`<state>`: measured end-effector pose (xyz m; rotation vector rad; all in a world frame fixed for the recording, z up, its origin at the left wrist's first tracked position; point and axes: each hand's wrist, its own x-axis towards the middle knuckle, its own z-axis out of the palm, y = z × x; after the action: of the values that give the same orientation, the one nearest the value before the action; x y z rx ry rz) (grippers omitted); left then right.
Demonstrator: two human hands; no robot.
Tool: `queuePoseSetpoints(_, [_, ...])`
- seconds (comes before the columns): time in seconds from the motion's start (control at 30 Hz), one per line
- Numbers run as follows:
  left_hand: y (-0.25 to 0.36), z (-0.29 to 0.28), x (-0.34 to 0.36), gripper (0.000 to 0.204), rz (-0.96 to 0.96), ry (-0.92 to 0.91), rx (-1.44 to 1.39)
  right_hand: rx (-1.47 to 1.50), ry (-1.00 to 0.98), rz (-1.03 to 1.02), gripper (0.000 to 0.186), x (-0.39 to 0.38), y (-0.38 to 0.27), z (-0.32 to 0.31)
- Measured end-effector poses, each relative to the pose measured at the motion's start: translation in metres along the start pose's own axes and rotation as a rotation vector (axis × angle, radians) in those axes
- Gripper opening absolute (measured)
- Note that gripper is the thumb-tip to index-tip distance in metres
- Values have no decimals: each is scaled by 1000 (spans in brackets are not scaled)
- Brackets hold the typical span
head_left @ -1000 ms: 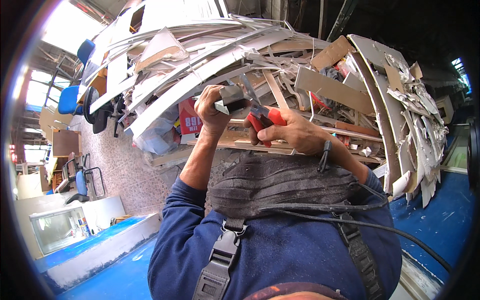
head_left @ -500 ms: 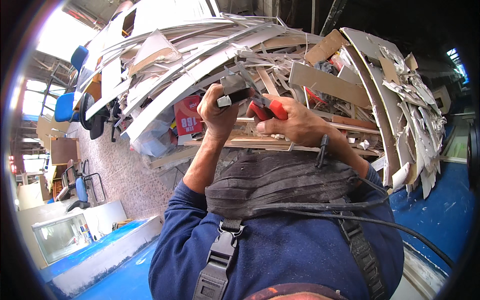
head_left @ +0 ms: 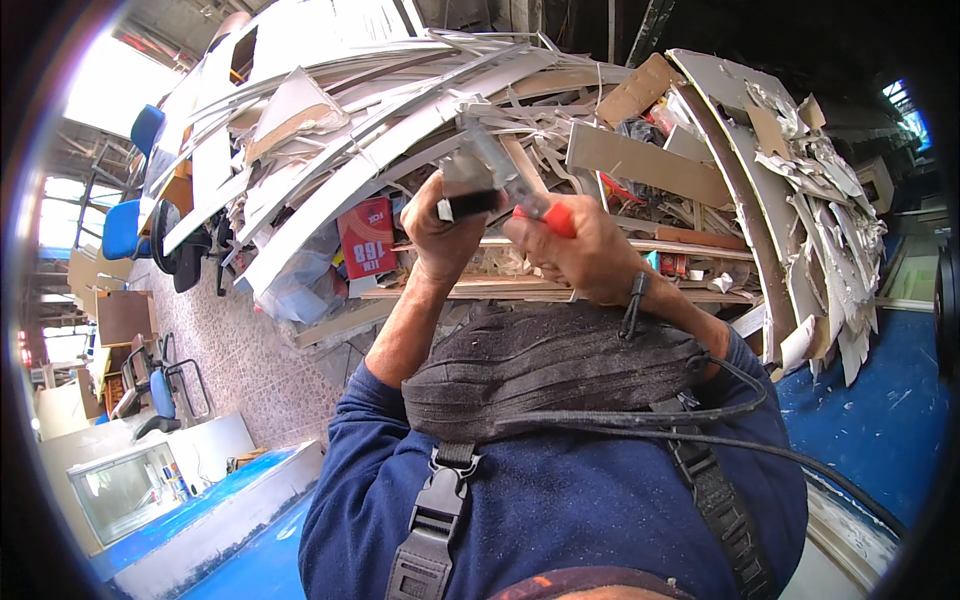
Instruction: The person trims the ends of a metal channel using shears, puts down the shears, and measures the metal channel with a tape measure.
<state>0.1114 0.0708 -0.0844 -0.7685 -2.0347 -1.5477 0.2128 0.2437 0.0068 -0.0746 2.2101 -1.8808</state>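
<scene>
Snips [head_left: 521, 193] with red handles sit firmly in our right hand's [head_left: 582, 248] grip; our left hand's [head_left: 440, 237] grip is closed round a grey metal-looking piece [head_left: 467, 174], held up over the scrap pile's [head_left: 650, 165] near edge. The blades [head_left: 488, 150] lie right beside it; blur hides whether they bite. We judge this step as working the piece with the snips, so the next move calls for a steady left hold. Farther out, a red box [head_left: 368, 238] stands at the pile's near left edge.
</scene>
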Motion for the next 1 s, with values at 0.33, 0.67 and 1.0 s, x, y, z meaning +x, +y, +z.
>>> queuePoseSetpoints(0.33, [-26,-32,28,49,-54,-522,204,-363,349,-119,45,34,48,-63])
queuePoseSetpoints(0.67, [0,-46,55,29,-38,-640,88,28,-60,-44,39,21,52,-24])
queuePoseSetpoints(1.0, [-10,-26,59,33,-41,-515,-11,-68,-46,-26,41,16,26,-6])
